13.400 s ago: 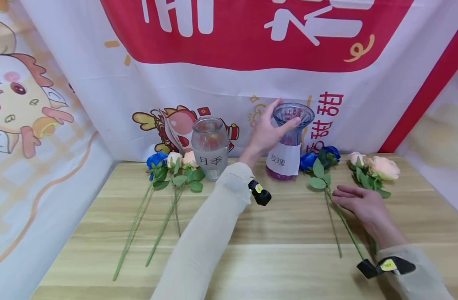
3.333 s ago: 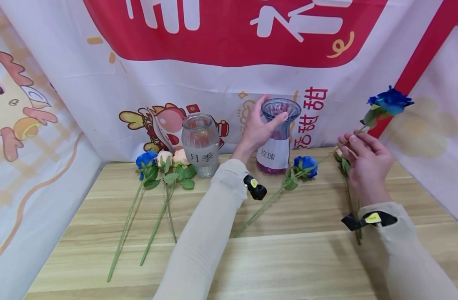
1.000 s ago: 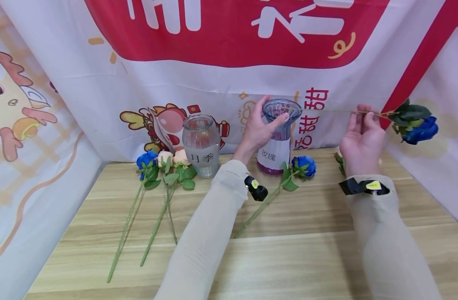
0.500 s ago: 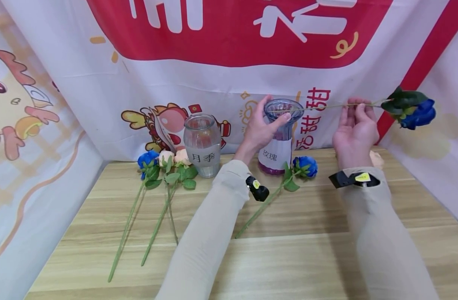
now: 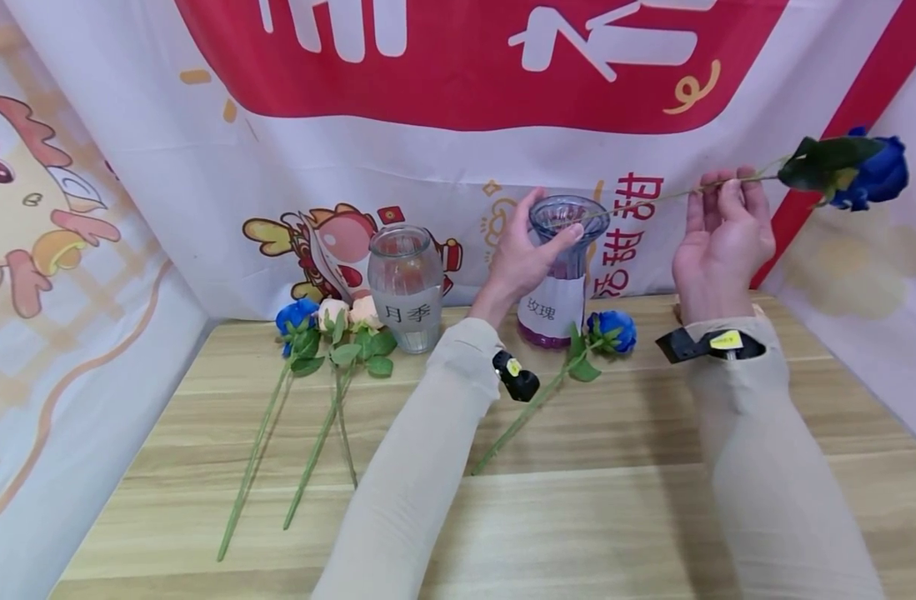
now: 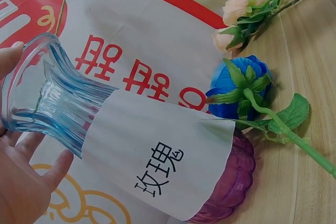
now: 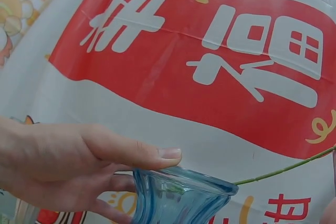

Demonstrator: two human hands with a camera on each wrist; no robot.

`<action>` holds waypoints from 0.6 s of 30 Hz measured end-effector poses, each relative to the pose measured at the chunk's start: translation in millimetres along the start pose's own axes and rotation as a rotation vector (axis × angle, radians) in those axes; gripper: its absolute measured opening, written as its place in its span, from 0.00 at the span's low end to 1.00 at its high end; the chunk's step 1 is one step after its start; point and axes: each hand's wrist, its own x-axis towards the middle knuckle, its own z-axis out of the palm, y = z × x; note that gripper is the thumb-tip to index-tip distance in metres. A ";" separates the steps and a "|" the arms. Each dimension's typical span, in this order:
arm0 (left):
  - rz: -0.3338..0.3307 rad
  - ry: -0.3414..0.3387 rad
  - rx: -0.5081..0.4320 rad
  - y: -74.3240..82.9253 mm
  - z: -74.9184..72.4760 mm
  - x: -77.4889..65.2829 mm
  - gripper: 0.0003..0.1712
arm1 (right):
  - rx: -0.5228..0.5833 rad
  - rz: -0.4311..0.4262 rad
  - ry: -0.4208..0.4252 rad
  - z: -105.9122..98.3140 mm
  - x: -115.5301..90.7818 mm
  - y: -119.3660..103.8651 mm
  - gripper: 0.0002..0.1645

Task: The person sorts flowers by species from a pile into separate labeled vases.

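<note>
My left hand (image 5: 551, 218) grips the flared neck of a blue-and-purple glass vase (image 5: 564, 250) with a white paper label, standing at the back of the wooden table (image 5: 615, 517). My right hand (image 5: 720, 187) pinches the thin stem of a blue rose (image 5: 873, 171), held almost level in the air with the bloom far right and slightly high. The stem's cut end (image 5: 581, 218) lies at the vase mouth. In the right wrist view the stem (image 7: 283, 170) reaches the rim (image 7: 184, 187) beside the left hand's fingers (image 7: 131, 153). The left wrist view shows the vase (image 6: 157, 150) close up.
A clear glass vase (image 5: 405, 287) with a label stands left of the held one. A blue rose (image 5: 611, 331) lies beside the purple base, stem toward me. Another blue rose (image 5: 296, 317) and peach roses (image 5: 348, 315) lie at left. Peach roses (image 6: 236, 9) lie at right. Banners close in three sides.
My right hand has lifted, raising the bloom end so the rose slopes down toward the vase; its cut end stays at the mouth. The left hand has kept its grip on the vase.
</note>
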 end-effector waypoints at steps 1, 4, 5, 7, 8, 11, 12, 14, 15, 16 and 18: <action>-0.001 0.002 -0.002 0.1 -0.1 0.2 0.50 | -0.009 -0.002 0.001 1.0 -0.3 -0.2 0.12; -0.006 0.004 0.003 0.3 -0.1 0.5 0.50 | -0.024 -0.015 -0.003 3.6 -1.5 -0.7 0.13; -0.006 0.003 0.005 0.4 -0.1 0.6 0.50 | -0.028 -0.020 -0.008 4.5 -2.0 -0.7 0.13; -0.004 0.001 0.006 0.2 0.1 0.9 0.51 | -0.022 -0.024 -0.019 6.9 -2.7 0.4 0.13; -0.002 0.000 0.006 -0.2 0.2 1.1 0.51 | -0.024 -0.022 -0.027 8.2 -3.3 1.7 0.13; 0.003 0.001 0.000 -1.0 0.3 1.5 0.51 | -0.056 -0.004 -0.068 11.0 -5.4 9.3 0.14; 0.001 0.001 0.000 -1.1 0.3 1.4 0.51 | -0.071 0.001 -0.080 11.2 -6.3 12.9 0.15; -0.002 0.000 0.002 -1.0 0.3 1.3 0.51 | -0.116 0.009 -0.096 10.8 -8.3 21.7 0.14; -0.004 0.000 0.004 -1.0 0.2 1.3 0.51 | -0.138 0.013 -0.099 10.0 -9.5 26.9 0.14; -0.007 -0.001 0.003 -0.8 0.1 1.2 0.51 | -0.158 0.012 -0.098 9.2 -10.7 32.7 0.14; -0.011 -0.005 0.006 -0.5 -0.4 1.0 0.51 | -0.188 -0.008 -0.092 7.1 -12.8 46.2 0.12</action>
